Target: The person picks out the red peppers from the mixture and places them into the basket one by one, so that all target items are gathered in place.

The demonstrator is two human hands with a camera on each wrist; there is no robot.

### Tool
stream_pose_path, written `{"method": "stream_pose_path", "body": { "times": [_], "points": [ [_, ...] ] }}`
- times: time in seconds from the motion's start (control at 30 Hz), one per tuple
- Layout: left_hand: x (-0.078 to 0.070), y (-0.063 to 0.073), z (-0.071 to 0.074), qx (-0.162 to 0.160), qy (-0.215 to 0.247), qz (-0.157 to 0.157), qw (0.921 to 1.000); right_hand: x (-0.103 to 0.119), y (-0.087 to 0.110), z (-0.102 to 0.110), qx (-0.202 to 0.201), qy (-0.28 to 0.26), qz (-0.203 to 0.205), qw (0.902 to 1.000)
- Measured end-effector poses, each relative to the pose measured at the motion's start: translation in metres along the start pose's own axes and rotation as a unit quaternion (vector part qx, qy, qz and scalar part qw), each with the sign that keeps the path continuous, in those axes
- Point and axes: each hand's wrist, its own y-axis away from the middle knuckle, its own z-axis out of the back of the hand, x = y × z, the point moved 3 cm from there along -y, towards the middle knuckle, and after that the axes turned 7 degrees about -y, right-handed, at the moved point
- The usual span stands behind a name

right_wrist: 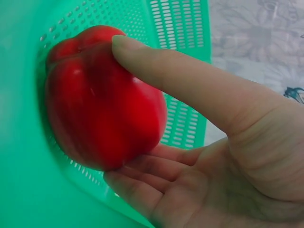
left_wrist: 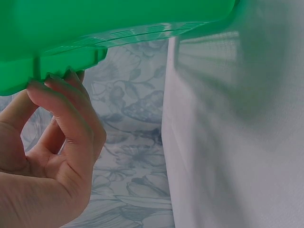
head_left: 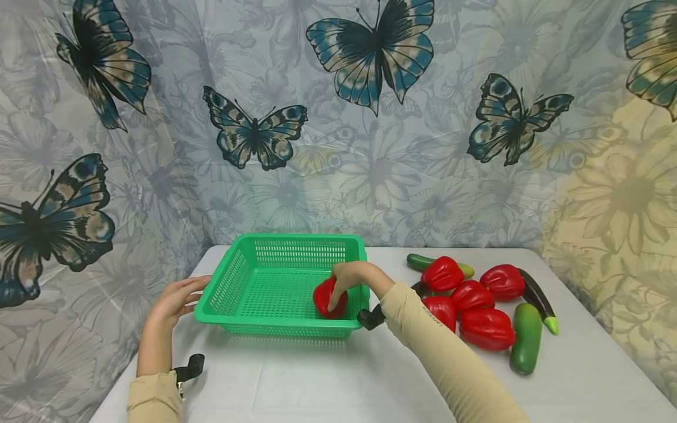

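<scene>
A green plastic basket (head_left: 285, 328) with slotted walls stands on the white table. At its left side my left hand (head_left: 177, 299) holds the rim; the left wrist view shows bent fingers (left_wrist: 71, 109) with their tips against the rim's outer edge. My right hand (head_left: 349, 279) reaches over the basket's right wall and grips a red bell pepper (head_left: 324, 298) low inside, near the front right corner. In the right wrist view, the thumb lies across the bell pepper (right_wrist: 99, 104) and the other fingers curl under it.
Right of the basket lie several red bell peppers (head_left: 486, 329), a green cucumber (head_left: 526, 341), a longer green vegetable (head_left: 420, 262) behind, and a dark eggplant (head_left: 536, 294). Another dark piece (head_left: 419, 288) is partly hidden. A butterfly-patterned cloth (head_left: 370, 194) hangs behind the table (head_left: 296, 382).
</scene>
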Motion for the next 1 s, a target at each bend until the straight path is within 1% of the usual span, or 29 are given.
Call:
{"method": "stream_pose_path", "body": {
  "times": [0.5, 0.73, 0.9, 1.0],
  "points": [
    [0.0014, -0.0004, 0.001, 0.003, 0.01, 0.001, 1.0, 0.0017, 0.0006, -0.0027, 0.008, 0.029, 0.014, 0.9994],
    [0.0005, -0.0005, 0.0008, -0.001, 0.008, 0.0, 1.0, 0.0011, 0.0011, -0.0022, 0.017, 0.047, 0.03, 0.9983],
    [0.0001, -0.0006, 0.0011, -0.003, 0.007, -0.002, 1.0, 0.0009, 0.0012, -0.0013, 0.012, 0.053, 0.034, 0.998],
    [0.0002, -0.0011, 0.0008, -0.003, 0.002, -0.001, 1.0, 0.0007, 0.0006, -0.0016, 0.017, 0.041, 0.033, 0.9985]
  ]
}}
